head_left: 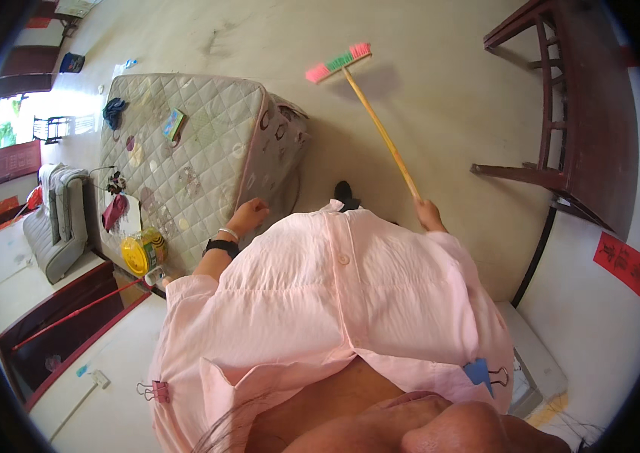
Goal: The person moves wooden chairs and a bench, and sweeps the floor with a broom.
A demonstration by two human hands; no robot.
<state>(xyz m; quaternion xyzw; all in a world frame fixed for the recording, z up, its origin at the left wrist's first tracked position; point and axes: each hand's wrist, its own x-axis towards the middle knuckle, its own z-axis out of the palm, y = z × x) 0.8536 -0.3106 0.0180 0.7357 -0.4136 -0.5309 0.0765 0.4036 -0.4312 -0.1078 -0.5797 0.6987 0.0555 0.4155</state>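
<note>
My right hand (431, 216) is wrapped round the upper end of a broom's (380, 127) yellow wooden stick. The stick slants forward and a little left. Its head (340, 63) has pink and green bristles, and its shadow falls on the floor to the right, apart from it, so the head looks lifted. My left hand (249, 216), with a black band and a pale bracelet at the wrist, has its fingers curled in with nothing seen in them. It hangs beside the near corner of a quilted mattress (214, 113); whether it touches the mattress I cannot tell.
On the mattress lie a dark blue cloth (114, 112), a small green-blue box (173, 124), a maroon cloth (115, 213) and a yellow-lidded jar (137, 255). A dark red wooden table (592, 98) with legs stands at right. A grey padded seat (60, 230) is far left.
</note>
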